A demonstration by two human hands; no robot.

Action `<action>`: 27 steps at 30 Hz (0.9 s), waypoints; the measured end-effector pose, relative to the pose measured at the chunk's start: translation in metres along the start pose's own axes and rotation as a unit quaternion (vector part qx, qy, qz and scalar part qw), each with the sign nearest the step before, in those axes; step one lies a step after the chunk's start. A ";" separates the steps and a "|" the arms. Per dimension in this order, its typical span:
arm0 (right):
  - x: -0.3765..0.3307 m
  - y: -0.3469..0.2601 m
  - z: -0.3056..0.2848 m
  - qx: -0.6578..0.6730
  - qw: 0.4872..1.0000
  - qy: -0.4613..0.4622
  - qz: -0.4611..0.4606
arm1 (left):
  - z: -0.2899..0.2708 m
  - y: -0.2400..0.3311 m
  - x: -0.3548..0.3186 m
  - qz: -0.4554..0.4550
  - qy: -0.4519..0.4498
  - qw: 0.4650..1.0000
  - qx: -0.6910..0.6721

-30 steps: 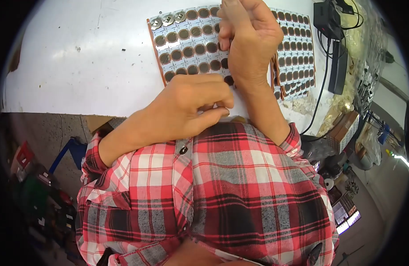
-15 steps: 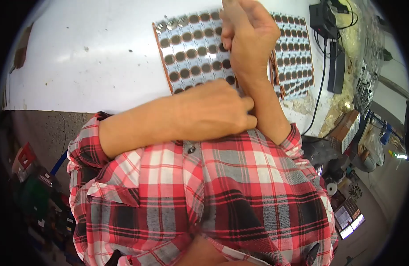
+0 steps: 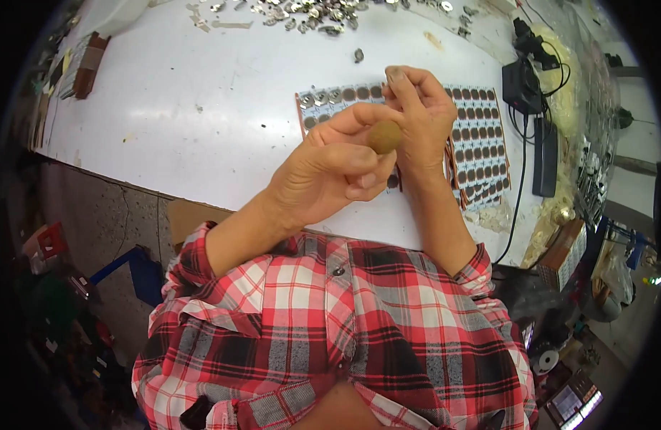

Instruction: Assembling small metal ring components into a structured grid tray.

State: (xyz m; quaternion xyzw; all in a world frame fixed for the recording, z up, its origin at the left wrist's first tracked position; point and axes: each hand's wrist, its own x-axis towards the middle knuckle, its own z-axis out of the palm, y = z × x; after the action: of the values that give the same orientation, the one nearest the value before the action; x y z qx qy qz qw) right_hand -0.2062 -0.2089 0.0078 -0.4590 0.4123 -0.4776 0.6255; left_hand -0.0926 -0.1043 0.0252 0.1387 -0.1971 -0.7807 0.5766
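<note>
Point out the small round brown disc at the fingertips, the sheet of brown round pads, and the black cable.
Small round brown disc (image 3: pixel 385 136), head view, centre of its face.
Sheet of brown round pads (image 3: pixel 481 143), head view, right part.
Black cable (image 3: pixel 518 208), head view, mid-run over the table.

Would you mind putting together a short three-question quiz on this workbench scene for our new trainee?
1. True or false: the left hand holds a small round brown disc at its fingertips.
2. Which lies under both hands? A) a sheet of brown discs B) a keyboard C) a towel
3. Fill in: loose metal parts lie scattered along the ___ edge of the white table.

Key:
1. True; the right hand is raised beside it, fingers close to the disc.
2. A
3. far
</note>
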 end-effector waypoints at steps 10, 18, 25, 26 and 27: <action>0.000 -0.007 -0.003 0.040 0.999 0.007 -0.013 | 0.007 -0.017 -0.014 0.041 0.034 0.996 -0.071; 0.010 -0.024 -0.001 0.159 0.987 0.006 -0.023 | 0.013 -0.063 0.000 0.263 0.062 0.831 0.486; 0.019 -0.032 -0.018 0.226 0.973 0.035 0.027 | 0.017 -0.085 0.008 0.379 0.032 0.647 0.661; 0.025 -0.031 -0.025 0.229 0.972 0.038 0.026 | 0.013 -0.088 0.008 0.376 0.028 0.647 0.662; 0.032 -0.032 -0.031 0.268 0.962 0.042 0.026 | 0.009 -0.090 0.007 0.393 -0.009 0.591 0.705</action>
State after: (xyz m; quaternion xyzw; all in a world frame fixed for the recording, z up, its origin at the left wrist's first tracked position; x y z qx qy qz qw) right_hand -0.2362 -0.2497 0.0285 -0.2425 0.3071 -0.5731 0.7200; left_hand -0.1752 -0.0868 -0.0090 0.4037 -0.7264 -0.0970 0.5476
